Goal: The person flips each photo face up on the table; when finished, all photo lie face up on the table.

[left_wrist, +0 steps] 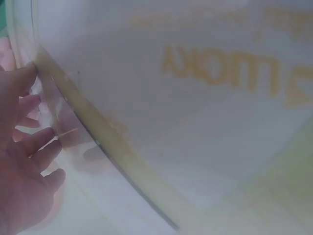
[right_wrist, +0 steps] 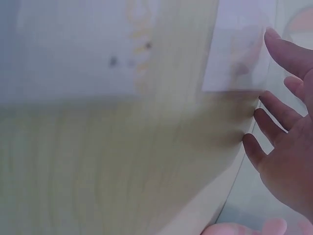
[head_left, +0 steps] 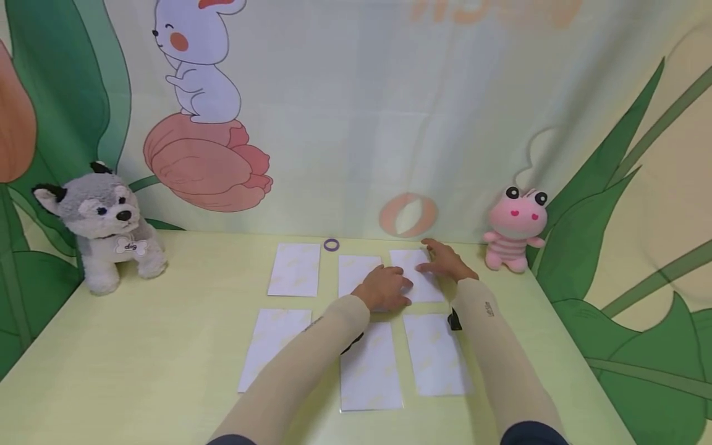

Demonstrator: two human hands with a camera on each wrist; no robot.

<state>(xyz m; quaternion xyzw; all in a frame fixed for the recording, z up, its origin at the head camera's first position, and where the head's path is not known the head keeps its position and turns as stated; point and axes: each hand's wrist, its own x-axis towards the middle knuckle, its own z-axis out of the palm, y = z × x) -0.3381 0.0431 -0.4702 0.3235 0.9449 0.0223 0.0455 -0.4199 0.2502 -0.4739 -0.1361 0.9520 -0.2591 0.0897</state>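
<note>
Flat white cards with faint yellow print lie in two rows of three. My left hand (head_left: 385, 288) is over the back middle card (head_left: 353, 271), its fingers loosely bent and reaching toward the back right card (head_left: 424, 292). At that back right card is my right hand (head_left: 446, 261), thumb and fingers spread around its upper right side. In the left wrist view the left fingers (left_wrist: 41, 142) are near a card edge. In the right wrist view the right fingertips (right_wrist: 261, 103) are by a card corner; whether they touch it I cannot tell.
A back left card (head_left: 295, 270) and front cards at left (head_left: 269, 340), middle (head_left: 371, 371) and right (head_left: 436, 358) lie on the yellow table (head_left: 167, 358). A purple ring (head_left: 331, 240) lies at the back. A plush husky (head_left: 114, 228) and a pink plush frog (head_left: 514, 232) flank them.
</note>
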